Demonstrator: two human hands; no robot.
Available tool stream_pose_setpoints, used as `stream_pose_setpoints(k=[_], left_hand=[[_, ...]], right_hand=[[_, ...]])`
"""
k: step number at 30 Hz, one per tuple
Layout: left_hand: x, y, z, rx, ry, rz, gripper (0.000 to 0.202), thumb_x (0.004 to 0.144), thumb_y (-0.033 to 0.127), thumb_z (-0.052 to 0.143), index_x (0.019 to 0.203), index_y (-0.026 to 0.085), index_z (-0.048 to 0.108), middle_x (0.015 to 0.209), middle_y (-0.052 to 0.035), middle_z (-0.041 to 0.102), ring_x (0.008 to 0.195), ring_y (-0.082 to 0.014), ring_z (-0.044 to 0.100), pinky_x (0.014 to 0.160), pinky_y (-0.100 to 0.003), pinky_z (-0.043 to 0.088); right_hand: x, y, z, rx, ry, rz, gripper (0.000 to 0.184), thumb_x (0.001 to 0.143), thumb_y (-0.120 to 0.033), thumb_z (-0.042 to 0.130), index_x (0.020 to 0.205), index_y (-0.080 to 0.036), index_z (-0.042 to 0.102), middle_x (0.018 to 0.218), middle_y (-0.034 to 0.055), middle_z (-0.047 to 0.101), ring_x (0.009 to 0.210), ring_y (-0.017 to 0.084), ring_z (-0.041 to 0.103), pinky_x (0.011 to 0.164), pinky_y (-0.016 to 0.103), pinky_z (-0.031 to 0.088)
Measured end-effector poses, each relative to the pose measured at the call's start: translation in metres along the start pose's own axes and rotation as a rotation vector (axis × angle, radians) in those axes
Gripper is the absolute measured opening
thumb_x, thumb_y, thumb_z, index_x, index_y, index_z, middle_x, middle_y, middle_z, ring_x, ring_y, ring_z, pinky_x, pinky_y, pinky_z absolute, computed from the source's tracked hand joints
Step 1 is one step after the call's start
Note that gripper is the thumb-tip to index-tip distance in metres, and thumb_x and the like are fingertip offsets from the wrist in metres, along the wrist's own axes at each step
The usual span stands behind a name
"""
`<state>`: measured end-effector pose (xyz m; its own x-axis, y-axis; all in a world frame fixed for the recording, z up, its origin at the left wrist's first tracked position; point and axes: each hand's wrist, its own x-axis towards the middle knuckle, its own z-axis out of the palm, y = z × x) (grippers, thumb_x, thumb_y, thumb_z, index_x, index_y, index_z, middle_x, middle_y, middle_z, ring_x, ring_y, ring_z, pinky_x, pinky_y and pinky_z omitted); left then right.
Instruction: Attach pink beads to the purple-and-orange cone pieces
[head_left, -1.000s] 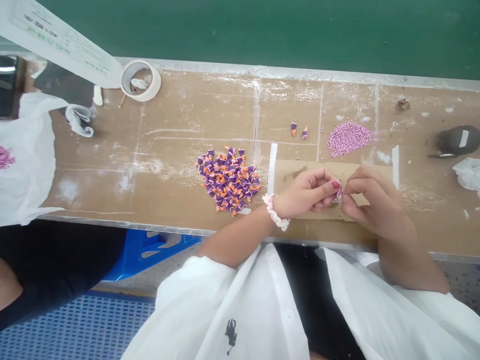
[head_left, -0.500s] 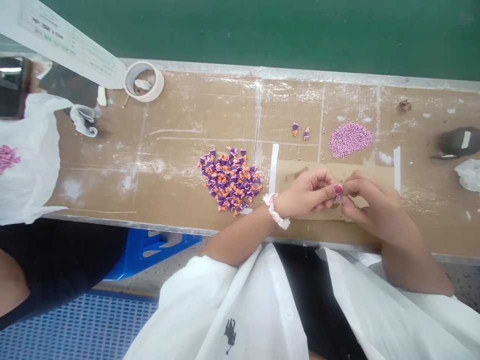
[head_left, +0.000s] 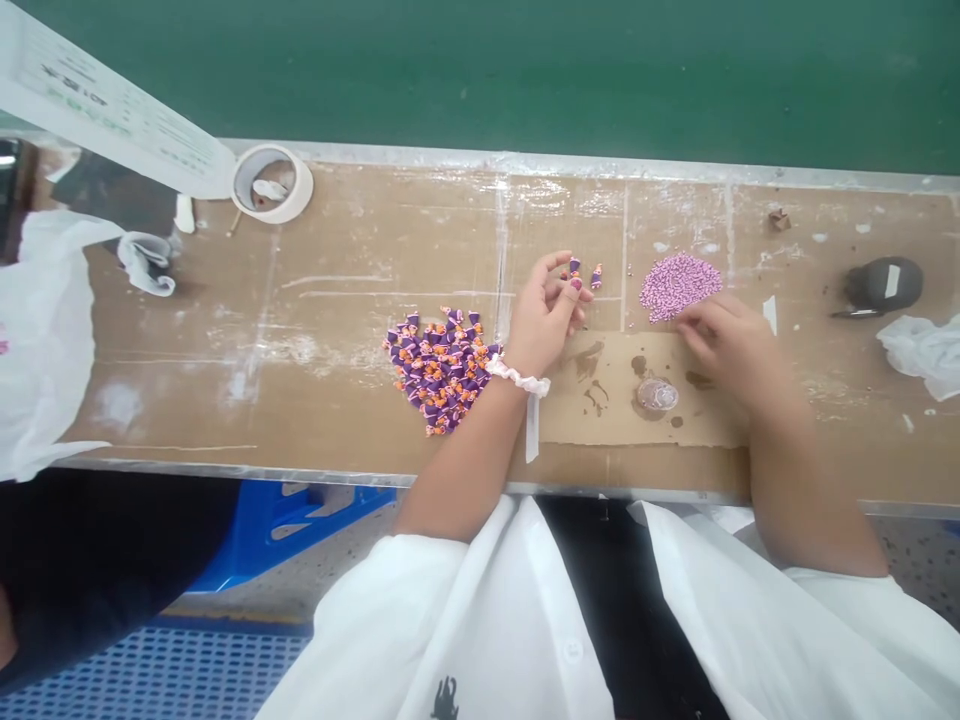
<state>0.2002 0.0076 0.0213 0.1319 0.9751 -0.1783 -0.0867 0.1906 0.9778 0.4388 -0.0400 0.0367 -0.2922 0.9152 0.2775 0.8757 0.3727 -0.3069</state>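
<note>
A: Where is the left hand (head_left: 538, 318)?
B: Over the desk (head_left: 352, 240), fingers loosely curled, right by two small purple-and-orange pieces. One, the nearer piece (head_left: 575, 266), shows just past its fingertips; the other, the farther piece (head_left: 597, 277), lies a little to the right.
A: Does it grasp anything?
B: I can't tell; the fingers hide what may be between them.
A: And the right hand (head_left: 731, 345)?
B: Its fingertips are drawn together at the lower right edge of the pink bead pile (head_left: 679, 285). I can't tell whether a bead is pinched there.
A: What lies between the hands?
B: A brown cardboard sheet (head_left: 577, 428), with dark stains and a shiny, clear-looking blob (head_left: 657, 395) on it.
A: Are there more of those purple-and-orange pieces?
B: Yes, a large heap (head_left: 439, 370) lies left of the sheet, beside the left forearm, which wears a pale scrunchie (head_left: 517, 377) at the wrist.
A: Farther off?
B: A tape roll (head_left: 291, 206) stands well to the left, near the desk's far edge.
</note>
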Motion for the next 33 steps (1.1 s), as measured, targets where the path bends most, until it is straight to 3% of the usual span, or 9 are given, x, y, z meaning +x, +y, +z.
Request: stream_pose_setpoints(k=[3,14,21,27,33], left_hand=[[0.004,-0.004,0.001,0.088,-0.027,0.010,0.029,0.093,0.020,0.051,0.121,0.018,0.048,0.078,-0.0011,0.067,0.055,-0.0077,0.057,0.046,-0.019,0.041],[-0.013,-0.003,0.008,0.297,-0.072,0.239,0.012,0.090,0.018,0.050,0.097,0.016,0.060,0.074,-0.0012,0.065,0.069,-0.0093,0.062,0.065,-0.022,0.050],[-0.019,-0.003,0.009,0.321,-0.088,0.322,0.013,0.091,0.020,0.050,0.095,0.016,0.061,0.075,-0.0012,0.066,0.068,-0.0082,0.061,0.065,-0.021,0.050],[-0.023,-0.001,0.009,0.366,-0.089,0.338,0.013,0.090,0.019,0.049,0.094,0.015,0.061,0.073,-0.0005,0.064,0.065,-0.0076,0.059,0.062,-0.020,0.048],[-0.025,0.001,0.011,0.396,-0.076,0.375,0.014,0.089,0.018,0.049,0.093,0.015,0.062,0.076,-0.0015,0.064,0.067,-0.0088,0.059,0.064,-0.022,0.047]], right_hand=[[-0.001,0.000,0.007,-0.032,-0.061,0.056,0.008,0.089,-0.021,0.057,0.084,-0.023,0.063,0.086,0.0046,0.067,0.082,0.022,0.061,0.068,0.033,0.048],[0.004,-0.005,0.019,-0.036,-0.048,0.232,0.011,0.089,-0.022,0.055,0.078,-0.022,0.058,0.084,0.0057,0.064,0.083,0.023,0.059,0.072,0.035,0.047],[0.000,-0.002,0.015,-0.111,-0.144,0.156,0.008,0.089,-0.018,0.048,0.082,-0.021,0.052,0.086,0.0083,0.059,0.082,0.024,0.054,0.069,0.036,0.044],[-0.003,0.005,0.004,-0.066,-0.094,0.153,0.008,0.089,-0.020,0.051,0.084,-0.023,0.056,0.089,0.0072,0.062,0.088,0.025,0.057,0.074,0.037,0.047],[0.000,0.000,0.007,-0.097,-0.118,0.114,0.013,0.090,-0.019,0.050,0.081,-0.023,0.059,0.088,0.0055,0.065,0.087,0.025,0.054,0.074,0.037,0.045]])
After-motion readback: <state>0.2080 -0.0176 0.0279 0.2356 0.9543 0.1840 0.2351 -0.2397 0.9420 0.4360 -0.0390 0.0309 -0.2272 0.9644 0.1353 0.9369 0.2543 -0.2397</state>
